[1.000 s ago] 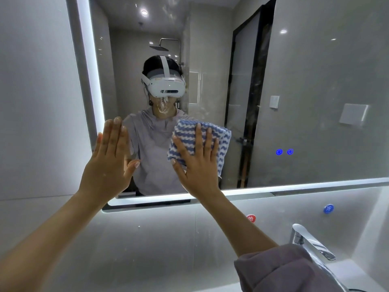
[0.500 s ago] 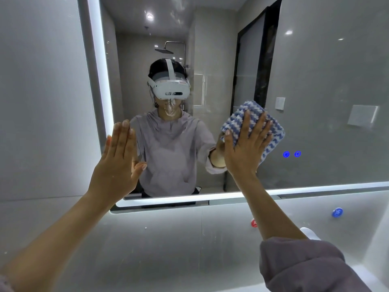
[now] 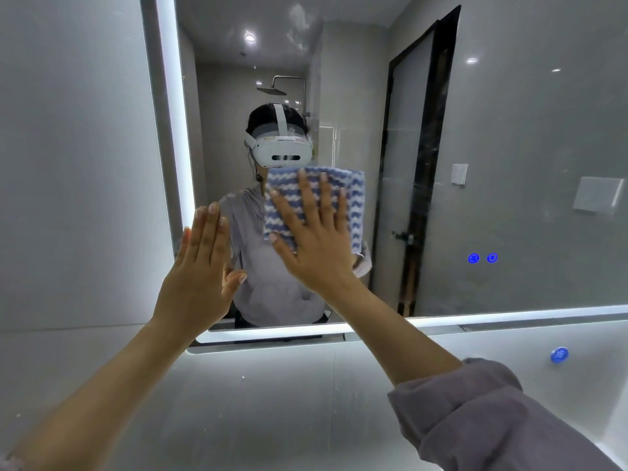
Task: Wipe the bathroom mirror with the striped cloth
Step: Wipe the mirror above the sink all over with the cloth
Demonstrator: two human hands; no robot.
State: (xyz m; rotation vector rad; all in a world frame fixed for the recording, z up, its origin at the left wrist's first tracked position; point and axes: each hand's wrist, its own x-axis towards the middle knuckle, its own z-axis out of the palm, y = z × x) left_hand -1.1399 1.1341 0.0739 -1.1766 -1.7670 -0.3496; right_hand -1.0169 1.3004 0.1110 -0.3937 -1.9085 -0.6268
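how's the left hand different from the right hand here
The left hand holds nothing; the right hand presses the striped cloth on the mirror. The left hand's fingers lie together; the right hand's are spread. The left hand sits lower than the right hand, by the mirror's lit left edge. Both are flat, fingers straight and pointing up.

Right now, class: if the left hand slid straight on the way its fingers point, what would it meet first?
Likely nothing: the left hand points up the mirror, bare glass above; the striped cloth sits to its right.
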